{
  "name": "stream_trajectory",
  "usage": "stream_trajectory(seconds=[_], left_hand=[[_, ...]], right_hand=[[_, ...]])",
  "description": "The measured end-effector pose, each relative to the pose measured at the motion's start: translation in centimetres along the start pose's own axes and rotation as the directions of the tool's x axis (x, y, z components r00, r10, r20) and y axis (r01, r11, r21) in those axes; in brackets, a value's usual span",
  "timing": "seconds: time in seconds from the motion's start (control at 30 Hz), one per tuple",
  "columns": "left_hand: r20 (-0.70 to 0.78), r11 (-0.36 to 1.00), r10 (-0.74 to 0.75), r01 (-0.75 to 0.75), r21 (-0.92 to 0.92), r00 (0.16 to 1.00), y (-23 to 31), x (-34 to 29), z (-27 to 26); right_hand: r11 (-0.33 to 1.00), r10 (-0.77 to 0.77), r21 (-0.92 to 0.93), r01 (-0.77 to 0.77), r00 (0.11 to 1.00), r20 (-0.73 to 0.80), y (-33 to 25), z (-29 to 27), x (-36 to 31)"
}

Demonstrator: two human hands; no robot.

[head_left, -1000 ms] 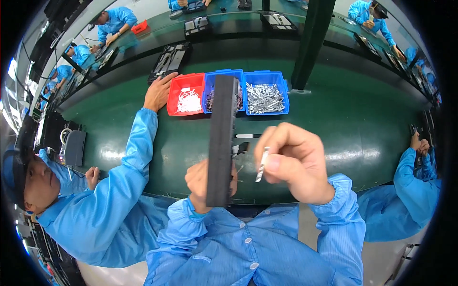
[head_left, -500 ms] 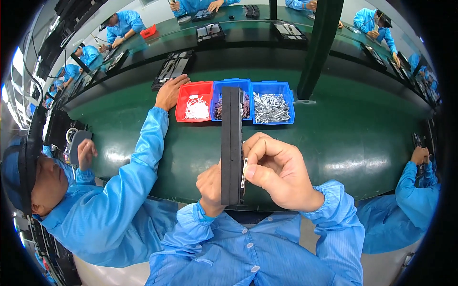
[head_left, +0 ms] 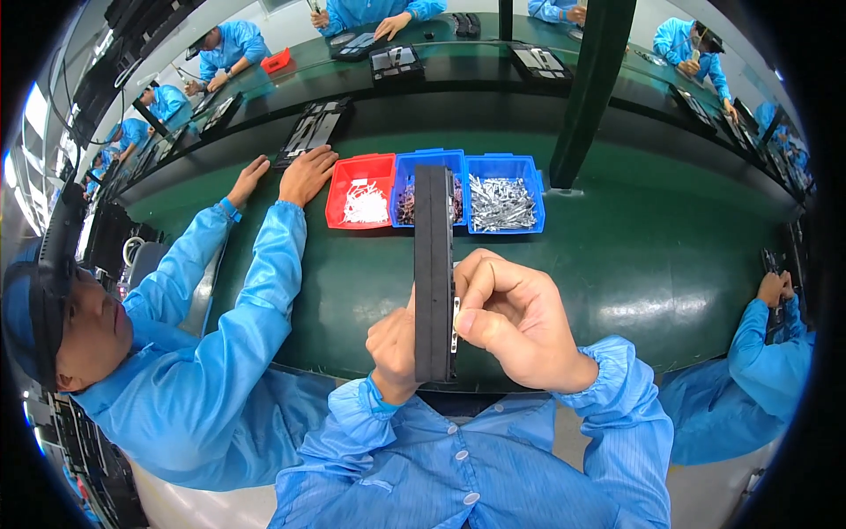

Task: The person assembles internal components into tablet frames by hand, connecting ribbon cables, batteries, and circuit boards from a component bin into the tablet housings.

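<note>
A black, flat rectangular block (head_left: 433, 282) stands on edge before me, seen along its narrow side. My left hand (head_left: 393, 348) is closed around its left side, the fingers partly hidden behind it. At the block's right face, my right hand (head_left: 520, 322) pinches a small silvery metal strip (head_left: 456, 326) with holes between thumb and forefinger. The strip lies against that face or very close to it; which one I cannot tell. The broad faces of the block are turned out of sight.
Beyond the block stand a red bin (head_left: 331, 198) of white pieces, a blue bin (head_left: 405, 160) of dark brownish pieces and a blue bin (head_left: 539, 212) of silvery pieces. At left, a co-worker's hands (head_left: 304, 176) touch a black tray (head_left: 313, 132). A dark green post (head_left: 586, 97) rises behind.
The block and both my hands have shifted slightly right. The co-worker at left has brought a second hand to the table by the tray. Trays on the far line have moved right.
</note>
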State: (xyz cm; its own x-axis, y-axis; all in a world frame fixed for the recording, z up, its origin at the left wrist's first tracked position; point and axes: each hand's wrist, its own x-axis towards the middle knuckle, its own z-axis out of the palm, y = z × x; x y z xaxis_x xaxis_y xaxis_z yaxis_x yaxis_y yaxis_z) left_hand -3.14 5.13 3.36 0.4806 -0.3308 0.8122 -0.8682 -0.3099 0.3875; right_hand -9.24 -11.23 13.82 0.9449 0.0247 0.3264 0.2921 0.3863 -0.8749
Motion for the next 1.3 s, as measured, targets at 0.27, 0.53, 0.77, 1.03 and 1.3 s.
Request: stream_trajectory(seconds=[0.27,0.53,0.77,1.03,1.3], left_hand=[[0.014,1.0,-0.027,0.027,-0.007,1.0,0.1,0.2,-0.1],[0.003,0.999,0.003,-0.003,0.05,1.0,-0.2,0.0,0.4],[-0.05,0.994,0.002,0.003,0.106,0.999,0.8,0.8,0.8],[-0.025,0.999,0.017,-0.015,0.047,1.0,0.6,0.5,0.6],[0.021,0.992,0.124,-0.124,0.005,0.992,0.8,1.3,0.8]], right_hand=[[0.999,0.051,0.006,-0.051,0.999,-0.018,-0.5,-0.1,0.1],[0.996,0.082,-0.04,-0.085,0.995,-0.061,-0.7,0.1,0.2],[0.978,0.168,0.135,-0.158,0.984,-0.065,-0.6,-0.5,0.3],[0.96,0.248,0.15,-0.235,0.965,-0.08,-1.4,-0.2,0.5],[0.99,-0.045,0.13,0.059,0.993,-0.107,2.0,0.4,-2.1]])
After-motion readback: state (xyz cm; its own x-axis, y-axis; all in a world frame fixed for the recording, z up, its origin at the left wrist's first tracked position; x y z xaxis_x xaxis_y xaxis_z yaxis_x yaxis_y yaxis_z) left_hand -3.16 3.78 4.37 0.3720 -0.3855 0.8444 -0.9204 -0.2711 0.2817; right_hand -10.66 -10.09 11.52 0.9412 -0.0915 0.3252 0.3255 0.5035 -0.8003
